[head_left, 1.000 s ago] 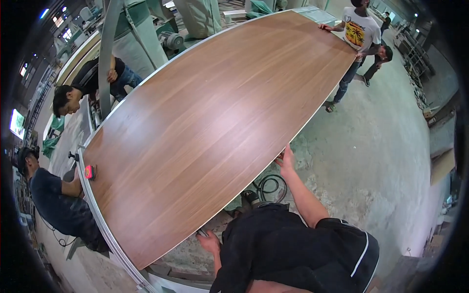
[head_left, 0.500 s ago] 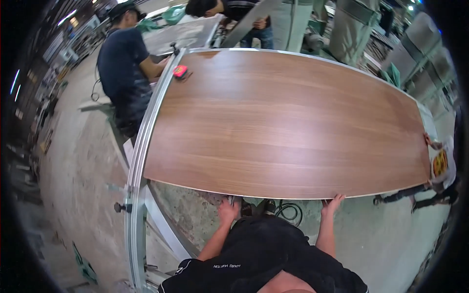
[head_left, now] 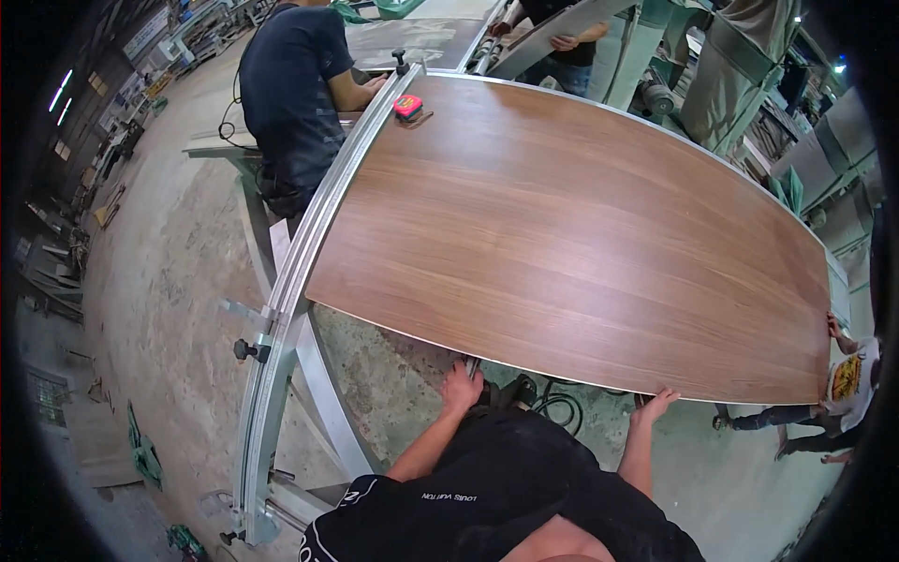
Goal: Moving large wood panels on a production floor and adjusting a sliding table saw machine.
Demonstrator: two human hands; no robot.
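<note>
A large brown wood-grain board (head_left: pixel 571 234) lies in front of me, its near edge slanting down to the right. My right hand (head_left: pixel 654 406) is closed around that near edge, toward its right part, fingers reaching under it. Farther left, my left hand (head_left: pixel 459 388) is curled just below the same edge, beside a small metal part. What it grips there is partly hidden. A red tape measure (head_left: pixel 407 108) rests on the board's far left corner. Along the left side of the board runs a long aluminium rail (head_left: pixel 323 220).
A co-worker in dark clothes (head_left: pixel 290 94) stands left of the rail, and another person (head_left: pixel 562 42) is at the back. At the right end a person in a light shirt (head_left: pixel 850 375) touches the board. A black knob (head_left: pixel 245 350) juts from the rail. Coiled cable (head_left: pixel 560 408) lies near my feet.
My view has turned, so the board and rail appear more slanted, with the right end lower. Both my hands stay at the near edge. The tape measure remains on the far left corner.
</note>
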